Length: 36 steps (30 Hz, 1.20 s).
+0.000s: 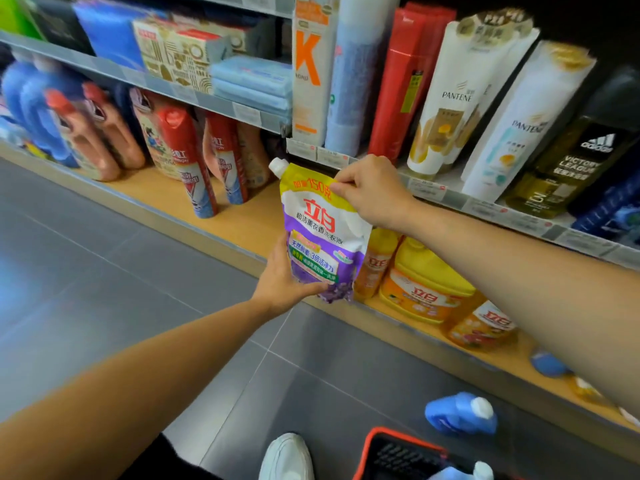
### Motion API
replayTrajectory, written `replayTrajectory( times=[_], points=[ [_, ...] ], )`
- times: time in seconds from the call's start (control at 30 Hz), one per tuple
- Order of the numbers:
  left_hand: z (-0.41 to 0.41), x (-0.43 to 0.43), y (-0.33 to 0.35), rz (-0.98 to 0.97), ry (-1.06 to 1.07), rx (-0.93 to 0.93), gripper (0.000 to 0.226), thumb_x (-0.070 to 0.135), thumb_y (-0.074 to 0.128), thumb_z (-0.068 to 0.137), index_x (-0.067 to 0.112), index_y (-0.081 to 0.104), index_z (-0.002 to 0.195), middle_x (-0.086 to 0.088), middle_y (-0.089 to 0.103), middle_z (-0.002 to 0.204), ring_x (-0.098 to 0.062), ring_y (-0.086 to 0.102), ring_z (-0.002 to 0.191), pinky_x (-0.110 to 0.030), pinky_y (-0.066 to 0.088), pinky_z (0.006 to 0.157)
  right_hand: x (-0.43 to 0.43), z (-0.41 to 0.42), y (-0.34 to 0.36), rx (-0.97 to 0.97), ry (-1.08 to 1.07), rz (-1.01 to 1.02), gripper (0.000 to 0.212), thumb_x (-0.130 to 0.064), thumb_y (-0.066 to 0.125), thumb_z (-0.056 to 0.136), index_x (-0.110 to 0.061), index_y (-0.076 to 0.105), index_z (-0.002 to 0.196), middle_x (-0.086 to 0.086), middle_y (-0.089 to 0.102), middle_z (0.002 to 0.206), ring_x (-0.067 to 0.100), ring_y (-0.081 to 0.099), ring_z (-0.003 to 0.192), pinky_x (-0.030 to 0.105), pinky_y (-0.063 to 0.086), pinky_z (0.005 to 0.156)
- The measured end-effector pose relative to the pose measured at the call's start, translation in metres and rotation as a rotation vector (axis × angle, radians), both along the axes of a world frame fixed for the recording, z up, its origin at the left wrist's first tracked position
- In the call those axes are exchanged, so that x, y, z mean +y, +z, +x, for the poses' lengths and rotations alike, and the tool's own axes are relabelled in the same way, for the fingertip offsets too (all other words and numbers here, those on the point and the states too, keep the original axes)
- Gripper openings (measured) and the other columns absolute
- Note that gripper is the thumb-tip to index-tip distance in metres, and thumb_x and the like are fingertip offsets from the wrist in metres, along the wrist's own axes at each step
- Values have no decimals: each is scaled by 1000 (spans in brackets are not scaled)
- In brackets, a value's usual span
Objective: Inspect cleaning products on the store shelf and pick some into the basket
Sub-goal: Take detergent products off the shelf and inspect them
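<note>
Right, head view: detergent pouch (pixel 322 233) upright just off the lower shelf (pixel 239 220) front edge, label toward me for reading. My left hand (pixel 280 278) grips its base, taking the weight. My right hand (pixel 370 192) pinches the top corner, steadying it. The basket (pixel 398 452) sits below; pouch not yet in it.

Left forearm (pixel 138 368) in shot, bare from the near edge right out to the wrist. Right forearm (pixel 519 271), the same, bare along its whole visible length. Left hand (pixel 282 277) and right hand (pixel 374 194) are bare too. Down at the near edge there's one white shoe (pixel 286 457), rounded toe, soft moulded panels, a little blurred. Just left of it is a patch of black clothing (pixel 162 459), with too little showing to tell the garment.
</note>
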<state>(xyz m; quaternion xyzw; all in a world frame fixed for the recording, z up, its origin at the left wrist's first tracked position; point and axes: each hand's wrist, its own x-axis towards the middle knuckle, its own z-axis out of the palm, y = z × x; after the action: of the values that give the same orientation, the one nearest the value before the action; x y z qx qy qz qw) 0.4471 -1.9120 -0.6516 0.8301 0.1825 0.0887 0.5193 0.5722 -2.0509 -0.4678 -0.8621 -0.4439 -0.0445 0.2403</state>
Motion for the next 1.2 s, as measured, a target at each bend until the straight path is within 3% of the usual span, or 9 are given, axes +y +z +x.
replayTrajectory(
  times=[0.17,0.27,0.4,0.63,0.73,0.83,1.0,1.1,1.2],
  points=[
    [36,-14,-27,52,262,-26,125,32,94,67,37,6,156,-6,31,152,-26,48,134,-44,49,104,19,16,-22,-11,-6,-44,35,-22,64,94,2,66,70,18,60,65,30,53,65,39,38,63],
    [47,-15,-49,33,326,-62,125,33,94,66,40,8,156,-5,31,151,-24,47,134,-43,50,107,20,22,-39,-5,-11,-95,28,-24,63,95,-4,72,77,14,66,72,30,60,73,42,47,69],
    [68,-12,-63,37,371,-116,125,38,94,64,46,9,156,-6,36,147,-26,46,134,-40,48,107,18,30,-47,-49,-57,-57,22,-27,63,95,-11,77,87,11,72,81,30,64,80,36,43,65],
    [89,-4,-71,104,332,-46,119,48,90,67,45,9,155,-2,34,149,-22,45,134,-46,53,101,17,32,-62,7,-102,-109,24,-27,61,97,-10,71,84,9,68,78,31,61,80,42,51,74],
    [84,-10,-73,146,328,0,117,53,87,69,41,9,155,-1,35,149,-20,46,133,-42,55,97,8,27,-64,61,-82,-150,19,-31,62,96,-20,72,107,4,73,104,27,64,97,38,53,83],
    [79,-15,-73,122,306,41,114,52,85,72,36,10,156,-3,33,152,-21,45,136,-45,55,98,-15,19,-65,107,-60,-152,37,-31,67,94,-21,65,129,3,69,124,21,63,109,35,52,89],
    [68,-30,-56,170,285,26,87,54,81,77,24,35,144,0,41,142,-19,52,127,-43,58,89,-64,8,-67,67,-86,-119,46,-22,70,92,-19,60,136,2,63,133,17,53,123,27,42,97],
    [63,-48,-41,222,195,-128,60,52,79,80,27,46,123,9,48,122,-14,56,115,-29,55,76,-95,4,-71,4,-170,-79,49,-18,74,87,-18,61,135,1,63,133,21,52,124,33,41,103],
    [63,-69,-27,139,64,-220,59,55,78,80,32,48,125,18,46,120,-9,55,112,-28,58,81,-126,4,-82,-62,-276,-145,52,-24,77,84,-19,61,133,0,62,133,24,52,121,38,41,102]
  ],
)
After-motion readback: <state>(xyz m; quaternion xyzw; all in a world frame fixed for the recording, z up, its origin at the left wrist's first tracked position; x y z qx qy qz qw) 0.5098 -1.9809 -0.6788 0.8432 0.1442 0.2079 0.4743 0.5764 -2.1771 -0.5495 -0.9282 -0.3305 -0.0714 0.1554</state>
